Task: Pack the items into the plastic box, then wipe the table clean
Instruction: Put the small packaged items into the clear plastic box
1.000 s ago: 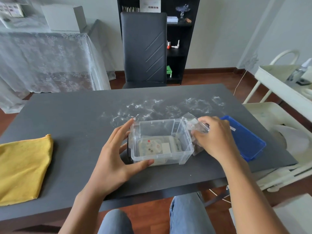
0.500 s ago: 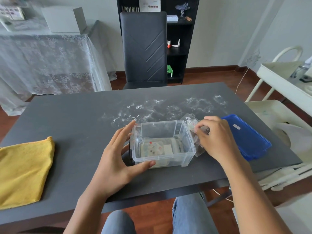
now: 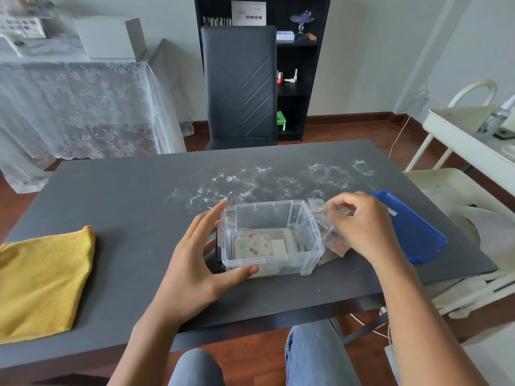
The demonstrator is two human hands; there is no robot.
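The left hand [image 3: 195, 263] cups the left end of the clear plastic box [image 3: 271, 238], thumb pressed along the near wall and fingers reaching up the far corner, so it holds the box steady on the dark table [image 3: 125, 207]. The right hand [image 3: 365, 227] is just beside the box's right end, its fingers curled and pinching small clear packets [image 3: 331, 238] that are bunched against the box's outer wall; how many packets there are cannot be told. Below the hands, at the bottom edge, are the person's knees in blue jeans [image 3: 312, 355].

Inside the box, flat on its floor, lie a few packets [image 3: 259, 243] already packed, one showing small red and dark star shapes.

A yellow cloth [image 3: 41, 280] lies folded at the near left of the table, well apart from the box. To the right of the right hand, the blue lid [image 3: 415, 232] rests flat near the table's right edge, partly hidden by the hand.

Beyond the box, white powdery smears [image 3: 267, 179] spread across the middle and far right of the table.

Past the table stands a black chair [image 3: 239, 84] in front of a black shelf unit [image 3: 295, 79]. A table with a lace cover [image 3: 78, 107] is at the far left, and a white cart [image 3: 468, 135] at the right.
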